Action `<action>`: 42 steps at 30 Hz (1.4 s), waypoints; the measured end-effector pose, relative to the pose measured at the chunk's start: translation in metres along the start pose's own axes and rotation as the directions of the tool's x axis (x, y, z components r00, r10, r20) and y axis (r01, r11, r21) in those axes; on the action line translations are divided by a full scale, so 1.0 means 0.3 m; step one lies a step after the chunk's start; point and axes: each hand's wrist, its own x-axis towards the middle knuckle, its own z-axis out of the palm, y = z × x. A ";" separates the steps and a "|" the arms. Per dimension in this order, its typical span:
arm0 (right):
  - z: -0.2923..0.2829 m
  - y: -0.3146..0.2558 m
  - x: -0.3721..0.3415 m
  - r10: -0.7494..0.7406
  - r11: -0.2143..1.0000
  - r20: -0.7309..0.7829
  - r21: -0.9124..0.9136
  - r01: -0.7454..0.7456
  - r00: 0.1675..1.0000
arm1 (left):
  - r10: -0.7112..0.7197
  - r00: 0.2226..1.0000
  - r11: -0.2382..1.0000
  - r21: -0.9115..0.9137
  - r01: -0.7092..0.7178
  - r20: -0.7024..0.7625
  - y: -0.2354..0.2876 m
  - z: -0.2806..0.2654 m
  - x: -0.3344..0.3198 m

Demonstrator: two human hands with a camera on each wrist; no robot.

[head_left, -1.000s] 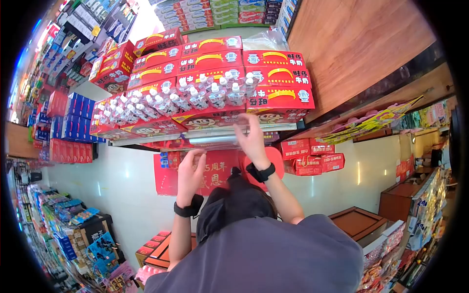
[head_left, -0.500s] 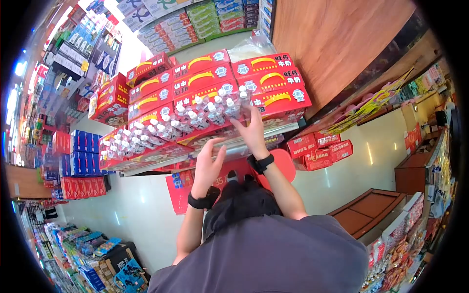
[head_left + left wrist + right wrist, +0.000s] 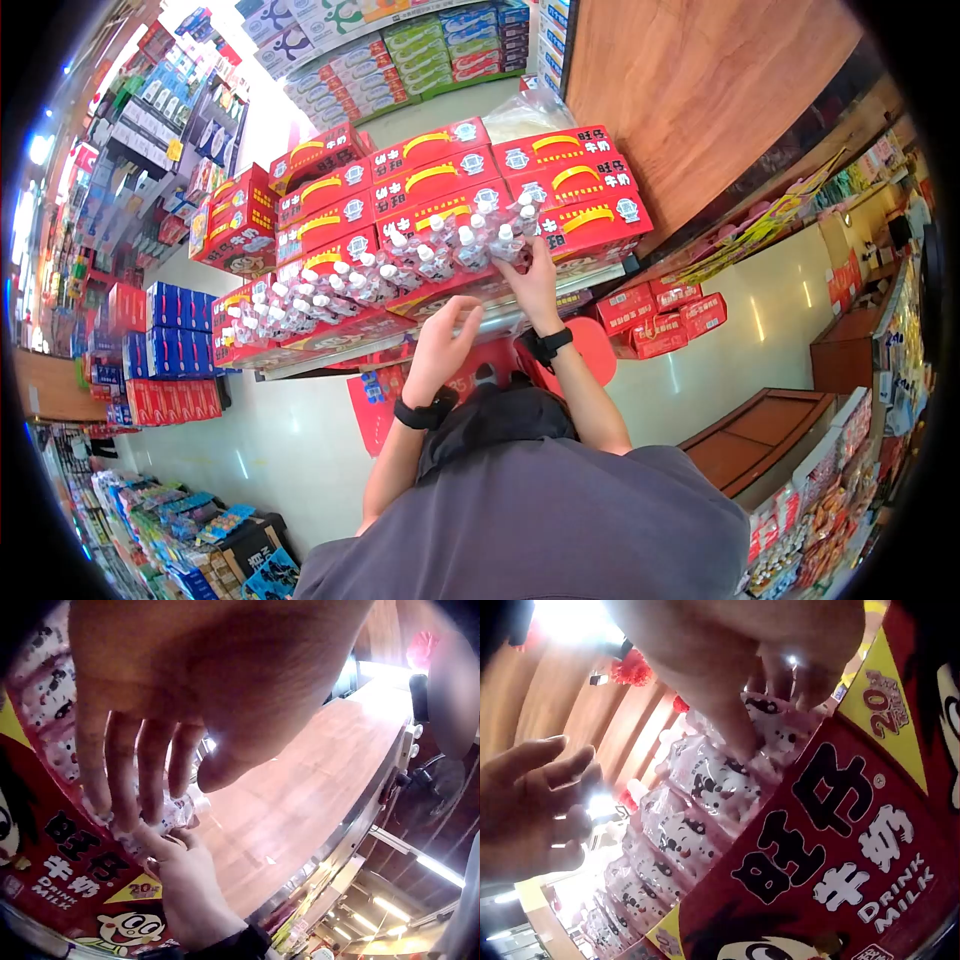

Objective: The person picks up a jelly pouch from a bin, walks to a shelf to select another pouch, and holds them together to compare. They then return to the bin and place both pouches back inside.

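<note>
Small clear spouted pouches (image 3: 365,285) with white caps and a cartoon print stand in a row along the front of red milk cartons (image 3: 578,215). My right hand (image 3: 535,288) is at the right end of that row. Its thumb and fingers pinch the end pouch (image 3: 780,733), low down by the carton's edge. My left hand (image 3: 438,348) hovers in front of the cartons, a little left of the right hand, fingers loosely bent and holding nothing. From the left wrist, the left hand (image 3: 202,690) looms large and overlaps the pouches.
More red cartons (image 3: 232,222) stand at the left of the stack. A wooden panel (image 3: 680,90) borders it on the right. Red boxes (image 3: 660,320) and a red stool (image 3: 590,355) are on the floor below. Blue boxes (image 3: 180,325) are piled at left.
My right hand has moved up from the shelf's front edge to the end pouch and taken hold of it. The left hand has shifted right, still holding nothing. The head view has turned.
</note>
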 end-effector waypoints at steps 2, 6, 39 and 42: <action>-0.016 0.017 0.007 0.044 0.999 0.039 -0.023 -0.043 0.998 | 0.032 0.999 0.999 -0.006 -0.032 0.015 0.000 0.001 0.018; -0.059 0.029 0.024 0.013 0.998 0.025 -0.059 -0.012 1.000 | 0.069 0.997 0.998 -0.017 -0.069 0.037 0.004 0.006 0.048; -0.191 0.025 0.157 -0.035 0.983 0.224 -0.169 0.075 0.974 | 0.068 0.995 0.988 -0.142 -0.057 0.079 -0.172 0.319 0.315; -0.191 0.024 0.149 0.049 0.988 0.213 -0.151 -0.016 0.976 | 0.018 0.996 0.982 -0.188 -0.002 0.082 -0.114 0.316 0.309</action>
